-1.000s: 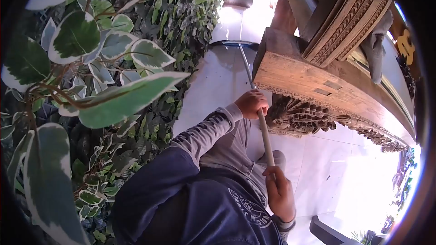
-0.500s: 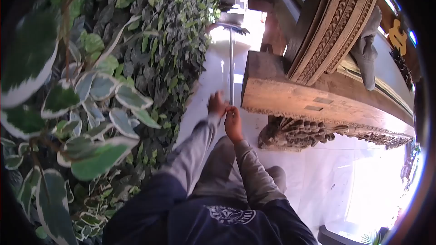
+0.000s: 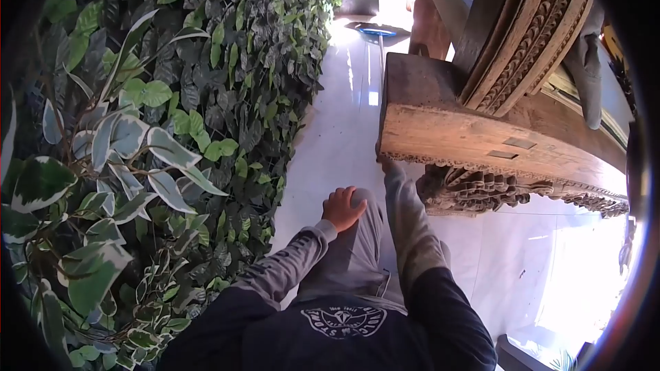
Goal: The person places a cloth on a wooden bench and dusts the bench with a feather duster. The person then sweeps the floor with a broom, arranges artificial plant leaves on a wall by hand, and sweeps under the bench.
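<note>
My left hand [image 3: 344, 209] rests on my bent left knee, fingers laid over the grey trousers [image 3: 337, 261], holding nothing. My right hand [image 3: 386, 163] reaches forward under the corner of a thick wooden beam [image 3: 447, 134], which hides most of its fingers. Along the beam's left end runs the thin handle [image 3: 381, 58] of a flat floor mop, lined up with my right hand; its lower stretch is hidden by the wood. At the far end the mop head [image 3: 377, 31], with a blue edge, lies on the pale shiny floor [image 3: 337, 124].
A wall of leafy greenery [image 3: 240, 96] borders the left side, with white-edged leaves [image 3: 127, 134] close to me. Carved wooden furniture [image 3: 529, 41] fills the right, with an ornate carved piece [image 3: 474, 189] under the beam. Bright light glares on the floor at right.
My left hand has left the mop handle and come back to my knee. My right hand has moved right, toward the beam, and the mop has shifted right with it.
</note>
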The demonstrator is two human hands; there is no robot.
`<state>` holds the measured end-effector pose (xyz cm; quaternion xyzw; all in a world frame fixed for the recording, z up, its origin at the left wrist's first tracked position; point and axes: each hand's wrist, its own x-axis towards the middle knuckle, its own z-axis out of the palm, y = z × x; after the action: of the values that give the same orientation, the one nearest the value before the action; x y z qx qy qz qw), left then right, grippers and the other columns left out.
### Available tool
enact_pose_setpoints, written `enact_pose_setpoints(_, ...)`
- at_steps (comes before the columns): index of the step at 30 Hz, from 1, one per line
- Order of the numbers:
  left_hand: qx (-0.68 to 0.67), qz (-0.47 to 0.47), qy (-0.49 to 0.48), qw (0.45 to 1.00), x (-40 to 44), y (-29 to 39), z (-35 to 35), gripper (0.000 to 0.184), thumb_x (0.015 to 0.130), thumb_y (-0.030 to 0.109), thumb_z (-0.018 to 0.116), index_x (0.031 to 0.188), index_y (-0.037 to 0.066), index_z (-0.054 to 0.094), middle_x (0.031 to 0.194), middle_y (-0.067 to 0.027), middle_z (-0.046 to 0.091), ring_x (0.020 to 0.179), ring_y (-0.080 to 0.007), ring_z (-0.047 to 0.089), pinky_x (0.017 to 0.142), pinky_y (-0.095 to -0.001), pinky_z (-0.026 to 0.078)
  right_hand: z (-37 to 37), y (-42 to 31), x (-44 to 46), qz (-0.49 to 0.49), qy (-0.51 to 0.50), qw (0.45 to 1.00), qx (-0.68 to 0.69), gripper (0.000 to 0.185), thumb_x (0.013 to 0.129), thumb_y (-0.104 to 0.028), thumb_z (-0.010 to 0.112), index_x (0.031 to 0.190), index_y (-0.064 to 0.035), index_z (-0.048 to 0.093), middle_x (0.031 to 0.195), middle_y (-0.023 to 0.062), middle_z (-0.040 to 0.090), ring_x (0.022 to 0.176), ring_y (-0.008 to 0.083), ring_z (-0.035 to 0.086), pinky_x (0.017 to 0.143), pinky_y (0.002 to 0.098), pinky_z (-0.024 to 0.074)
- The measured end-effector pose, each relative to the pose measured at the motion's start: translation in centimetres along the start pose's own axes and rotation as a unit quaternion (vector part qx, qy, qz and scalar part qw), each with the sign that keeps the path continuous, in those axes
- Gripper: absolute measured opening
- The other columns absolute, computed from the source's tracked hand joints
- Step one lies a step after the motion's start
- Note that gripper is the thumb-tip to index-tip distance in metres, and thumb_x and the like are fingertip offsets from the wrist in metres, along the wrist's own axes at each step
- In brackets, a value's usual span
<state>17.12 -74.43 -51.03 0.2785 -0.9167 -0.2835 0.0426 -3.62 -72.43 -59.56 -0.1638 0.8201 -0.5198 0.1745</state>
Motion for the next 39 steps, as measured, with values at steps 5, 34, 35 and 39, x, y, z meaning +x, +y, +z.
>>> enact_pose_setpoints(5,-0.009,-0.008,0.045,0.999,3.3,-1.5,2.4,0.068,0.069,0.044,0.063,0.123,0.011,0.036,0.116,-0.0150,0.044,0.107,-0.0341,0.042,0.090,-0.0470,0.033,-5.0,-0.1,-13.0,-0.103,0.073,0.992,0.021,0.041,0.086,-0.016,0.043,0.123,0.0002,0.041,0.109,0.0311,0.049,0.102,0.0391,0.050,0.084,0.0396,0.0396)
enact_pose_setpoints(34,-0.092,0.380,-0.095,0.916,8.8,11.0,-5.5,0.014,0.074,0.018,0.057,0.064,0.009,0.054,0.063,-0.0076,0.056,0.062,-0.0240,0.056,0.057,-0.0331,0.043,-25.1,-22.7,-32.2,-0.528,0.225,0.818,-0.030,0.052,0.076,-0.058,0.050,0.061,-0.0085,0.049,0.066,0.0019,0.033,0.066,0.0219,0.034,0.055,0.0358,0.0303)
enact_pose_setpoints(35,-0.092,0.383,-0.099,0.914,7.8,12.2,-6.5,0.014,0.074,0.018,0.057,0.064,0.009,0.054,0.063,-0.0076,0.056,0.062,-0.0240,0.056,0.057,-0.0331,0.043,-25.2,-24.3,-32.9,-0.524,0.235,0.817,0.053,0.054,0.077,-0.061,0.046,0.058,-0.0110,0.044,0.067,0.0007,0.030,0.066,0.0219,0.030,0.055,0.0374,0.0303)
enact_pose_setpoints(39,-0.193,0.431,-0.059,0.880,6.3,14.1,-8.2,0.025,0.072,0.014,0.059,0.053,0.008,0.045,0.052,-0.0071,0.046,0.048,-0.0246,0.048,0.047,-0.0328,0.038,-26.7,-26.4,-34.7,-0.571,0.011,0.749,0.336,0.045,0.081,-0.049,0.053,0.054,-0.0145,0.045,0.051,-0.0047,0.042,0.047,0.0106,0.043,0.043,0.0241,0.0312)
